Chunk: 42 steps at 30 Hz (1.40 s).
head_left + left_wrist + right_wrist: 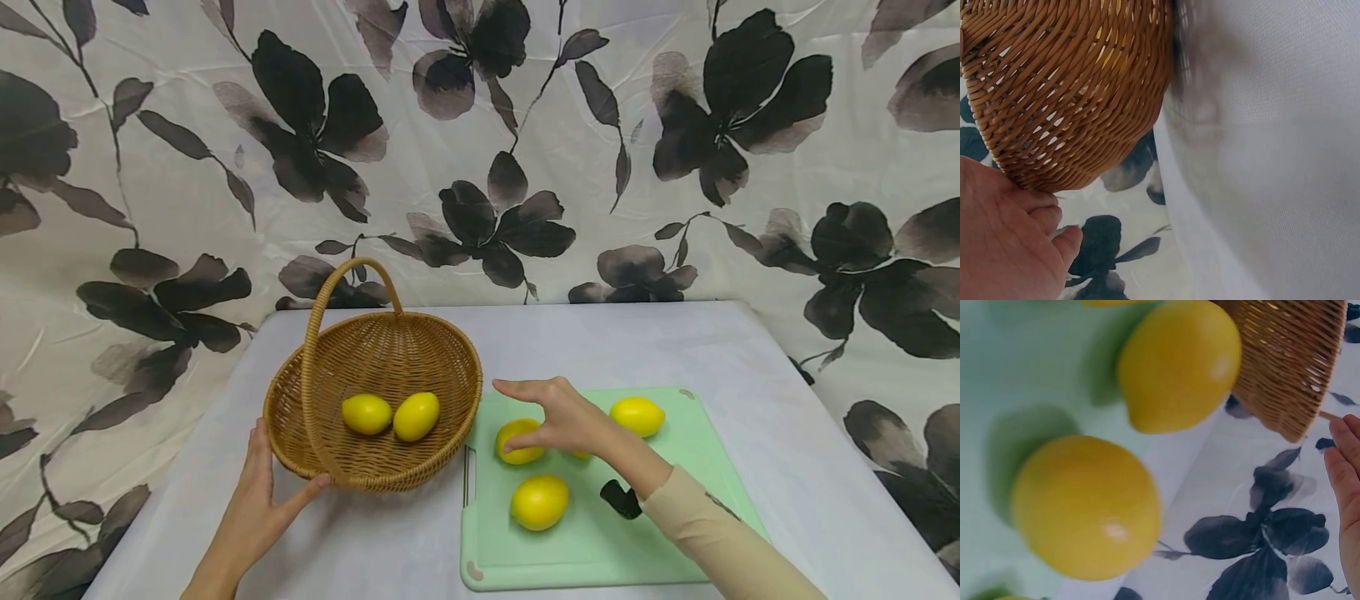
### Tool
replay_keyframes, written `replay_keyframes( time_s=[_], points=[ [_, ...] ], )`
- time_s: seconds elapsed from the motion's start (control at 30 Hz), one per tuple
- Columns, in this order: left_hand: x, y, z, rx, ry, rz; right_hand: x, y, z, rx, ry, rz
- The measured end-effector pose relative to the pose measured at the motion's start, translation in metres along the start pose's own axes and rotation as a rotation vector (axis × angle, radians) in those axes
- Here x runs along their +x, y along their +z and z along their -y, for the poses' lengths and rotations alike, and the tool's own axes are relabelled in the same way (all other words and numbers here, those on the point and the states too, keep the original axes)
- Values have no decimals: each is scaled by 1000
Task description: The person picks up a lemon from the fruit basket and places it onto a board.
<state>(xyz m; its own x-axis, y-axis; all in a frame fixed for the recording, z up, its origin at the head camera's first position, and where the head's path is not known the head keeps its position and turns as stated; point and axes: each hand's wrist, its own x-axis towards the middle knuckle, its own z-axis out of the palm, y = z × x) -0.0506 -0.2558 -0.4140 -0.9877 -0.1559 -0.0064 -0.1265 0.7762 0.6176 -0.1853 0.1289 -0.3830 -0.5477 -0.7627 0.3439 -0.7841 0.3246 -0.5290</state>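
A wicker basket [442,350] with an arched handle stands tilted at the left of the table, its opening facing me. Two lemons [367,414] lie inside it. My left hand [251,504] holds the basket at its near left rim, thumb along the front and fingers at the side. Over the green cutting board [585,554] hovers my right hand [566,417], thumb and fingers spread apart with nothing between them. Below it are a lemon [520,440] and another, mostly hidden one. A nearer lemon [540,502] and a farther lemon [637,416] also rest on the board.
A white cloth [600,342] covers the table, and a floral curtain [480,125] hangs behind it. The basket stands close to the board's left edge. A small black object [621,500] shows beneath the right wrist.
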Motion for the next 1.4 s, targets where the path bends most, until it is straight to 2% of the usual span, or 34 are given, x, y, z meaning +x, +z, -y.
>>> replay_keyframes(
  time_s=[0.2,0.6,1.4],
  points=[
    [1,0,2,10,-12,16,17,-1,2,-1,-69,-18],
    [0,0,2,8,-7,10,35,-6,8,-30,-135,-18],
    [-1,1,2,-12,2,-5,63,-3,24,-28,-79,67]
  ],
)
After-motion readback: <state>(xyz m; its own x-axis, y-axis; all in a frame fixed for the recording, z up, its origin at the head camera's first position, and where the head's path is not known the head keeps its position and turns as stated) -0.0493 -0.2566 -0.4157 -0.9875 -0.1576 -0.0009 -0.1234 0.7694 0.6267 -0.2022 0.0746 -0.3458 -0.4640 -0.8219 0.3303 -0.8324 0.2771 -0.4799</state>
